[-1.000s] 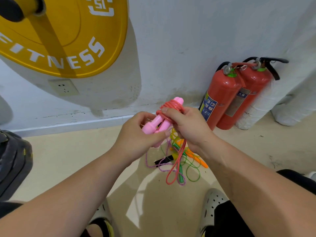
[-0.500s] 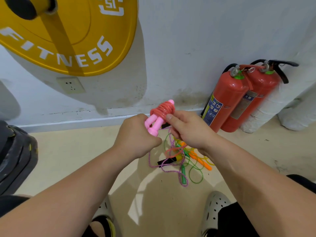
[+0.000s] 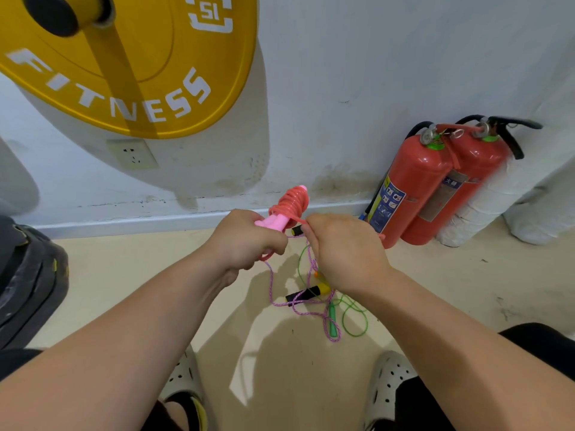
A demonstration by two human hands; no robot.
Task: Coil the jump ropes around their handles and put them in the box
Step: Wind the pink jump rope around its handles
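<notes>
My left hand (image 3: 245,241) grips the lower ends of two pink jump-rope handles (image 3: 272,220) held together. A red rope (image 3: 291,203) is coiled in many turns around their upper part. My right hand (image 3: 345,250) pinches the loose end of that red rope just right of the coil. On the floor below my hands lies a tangle of other ropes: a purple braided rope (image 3: 298,309) with a black and yellow handle (image 3: 306,293), and a green rope (image 3: 353,318) with a green handle (image 3: 333,318). An orange handle is mostly hidden behind my right hand. No box is in view.
Two red fire extinguishers (image 3: 413,188) stand against the white wall at the right. A large yellow weight plate (image 3: 130,63) hangs at the upper left, above a wall socket (image 3: 132,154). Dark plates (image 3: 28,275) sit at the left edge. My two grey clogs (image 3: 389,384) rest on the floor below.
The long red loop that hung below my hands has been wound onto the handles; only a short end is left. My right hand moved from over the coil to its right side.
</notes>
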